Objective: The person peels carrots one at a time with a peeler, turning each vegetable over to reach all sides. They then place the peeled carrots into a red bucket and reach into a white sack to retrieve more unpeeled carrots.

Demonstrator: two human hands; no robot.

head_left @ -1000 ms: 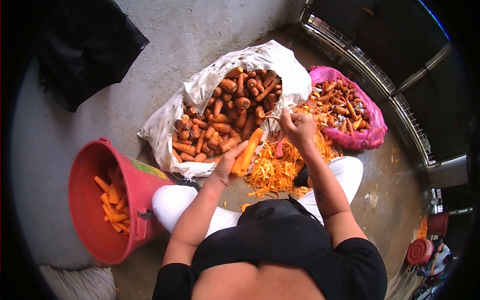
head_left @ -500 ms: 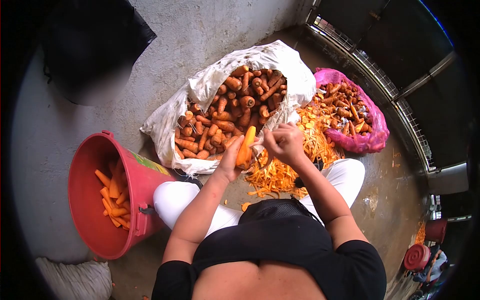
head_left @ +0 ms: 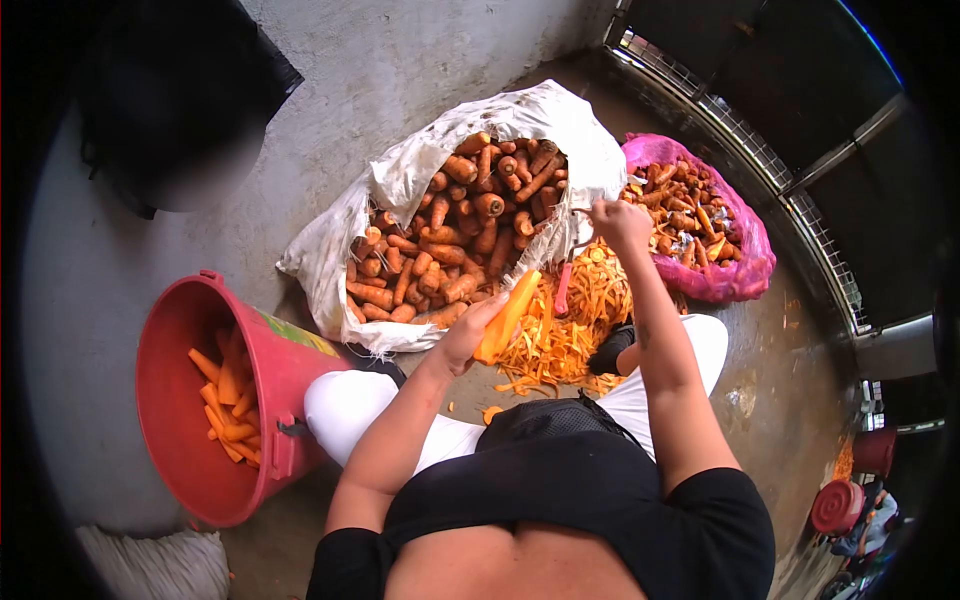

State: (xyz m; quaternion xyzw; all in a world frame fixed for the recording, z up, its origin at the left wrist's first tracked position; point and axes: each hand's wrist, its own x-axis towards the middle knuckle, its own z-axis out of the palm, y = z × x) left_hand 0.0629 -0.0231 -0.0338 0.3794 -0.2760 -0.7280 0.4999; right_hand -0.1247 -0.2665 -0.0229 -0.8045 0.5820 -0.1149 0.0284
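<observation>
My left hand point(head_left: 467, 335) is closed around the lower part of a peeled, bright orange carrot point(head_left: 512, 312), which tilts up and to the right. Raised beside the white sack, my right hand point(head_left: 622, 226) grips the thin metal end of what looks like a peeler, its pink handle point(head_left: 563, 290) hanging down; the fingers partly hide it. Below both hands, a heap of orange peelings point(head_left: 560, 345) covers the floor. Unpeeled carrots point(head_left: 440, 235) fill the open white sack point(head_left: 345, 225) just beyond my left hand.
To my left, a red bucket point(head_left: 165, 400) holds peeled carrots. A pink bag point(head_left: 745, 270) of carrot pieces stands beyond the peelings. A black bag point(head_left: 185, 100) is by the wall, a whitish sack point(head_left: 160, 565) at lower left. Far right, a person point(head_left: 868, 525) is near a red container point(head_left: 837, 507).
My right hand has moved up and right, away from the carrot, with the peeler now hanging from it. My left hand and the carrot have shifted slightly, and more of the carrot shows.
</observation>
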